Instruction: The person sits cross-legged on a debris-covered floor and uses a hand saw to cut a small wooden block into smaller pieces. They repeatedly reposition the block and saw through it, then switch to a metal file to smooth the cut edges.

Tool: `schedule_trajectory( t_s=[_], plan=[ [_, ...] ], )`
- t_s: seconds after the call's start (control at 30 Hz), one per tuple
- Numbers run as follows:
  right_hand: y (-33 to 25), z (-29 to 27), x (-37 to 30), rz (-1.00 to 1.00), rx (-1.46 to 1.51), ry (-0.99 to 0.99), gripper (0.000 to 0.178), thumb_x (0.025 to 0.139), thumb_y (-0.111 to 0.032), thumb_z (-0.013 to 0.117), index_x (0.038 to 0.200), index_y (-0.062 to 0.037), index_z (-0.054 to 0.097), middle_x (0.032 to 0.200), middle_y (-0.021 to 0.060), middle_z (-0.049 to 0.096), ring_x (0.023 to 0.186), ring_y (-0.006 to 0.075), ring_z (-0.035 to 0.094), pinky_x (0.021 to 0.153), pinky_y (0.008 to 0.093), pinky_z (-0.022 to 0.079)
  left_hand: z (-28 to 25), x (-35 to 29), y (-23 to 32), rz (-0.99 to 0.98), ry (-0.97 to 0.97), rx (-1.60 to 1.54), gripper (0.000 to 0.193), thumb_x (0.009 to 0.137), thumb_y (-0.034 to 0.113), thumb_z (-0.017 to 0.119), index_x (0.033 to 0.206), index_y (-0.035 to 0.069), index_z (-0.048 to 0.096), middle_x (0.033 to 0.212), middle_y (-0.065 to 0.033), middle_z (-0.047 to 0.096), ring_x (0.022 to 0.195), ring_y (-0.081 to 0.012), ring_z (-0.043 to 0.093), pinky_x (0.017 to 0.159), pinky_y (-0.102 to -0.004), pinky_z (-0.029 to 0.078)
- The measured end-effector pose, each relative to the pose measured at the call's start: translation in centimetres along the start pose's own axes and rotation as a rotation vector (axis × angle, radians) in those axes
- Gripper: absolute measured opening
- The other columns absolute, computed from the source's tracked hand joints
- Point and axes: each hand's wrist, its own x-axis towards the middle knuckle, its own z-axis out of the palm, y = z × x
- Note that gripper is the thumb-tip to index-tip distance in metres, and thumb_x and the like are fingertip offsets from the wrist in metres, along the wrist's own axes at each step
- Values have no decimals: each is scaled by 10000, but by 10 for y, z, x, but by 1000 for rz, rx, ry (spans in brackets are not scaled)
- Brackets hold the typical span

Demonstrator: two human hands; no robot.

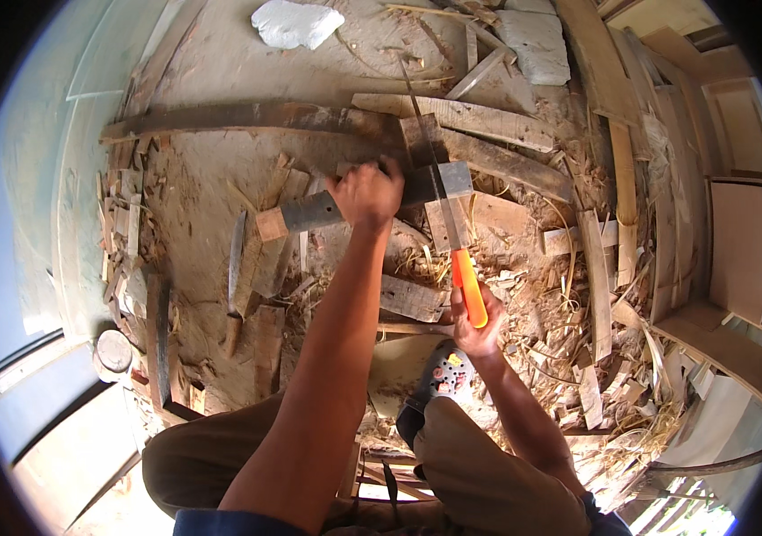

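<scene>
Sawing a wooden block at frame centre
Left hand grips the block; right hand clasps the saw by its orange handle, mid-cut.

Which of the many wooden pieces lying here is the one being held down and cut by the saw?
The short grey wooden bar with pale cut ends. Unlike the loose scraps around, the left hand presses on it and the orange-handled saw, gripped by the right hand, crosses it.
</scene>
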Motion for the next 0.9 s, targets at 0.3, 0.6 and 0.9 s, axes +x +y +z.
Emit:
schedule_trajectory(
  t_s=[0.3, 0.6, 0.9],
  plan=[
    [-31, -12, -5, 171, 8, -224, 283, 1014, -252, 611, 850, -24, 579, 667, -15, 520, 612, 65, 472, 547, 269, 403, 8, -1, -9, 31, 89, 16, 439, 909, 368, 495, 739, 70, 768, 766, -190, 723, 783, -325, 707, 930, -475, 414],
    [-58, -12, -5, 138, -243, -140, 314, 1025, -290, 596, 844, -34, 572, 634, 0, 512, 569, 99, 465, 520, 311, 394, 9, 0, -2, 39, 174, 31, 457, 902, 371, 475, 696, 80, 761, 710, -166, 716, 671, -306, 686, 945, -436, 394],
    [4, 27, -27, 33, -375, 85, 162, 933, -172, 703, 874, -31, 648, 606, 78, 575, 498, 161, 550, 484, 323, 439, 7, -3, -2, 12, 44, 5, 424, 903, 374, 506, 735, 82, 763, 805, -163, 736, 812, -304, 703, 1007, -478, 375]
  ],
)
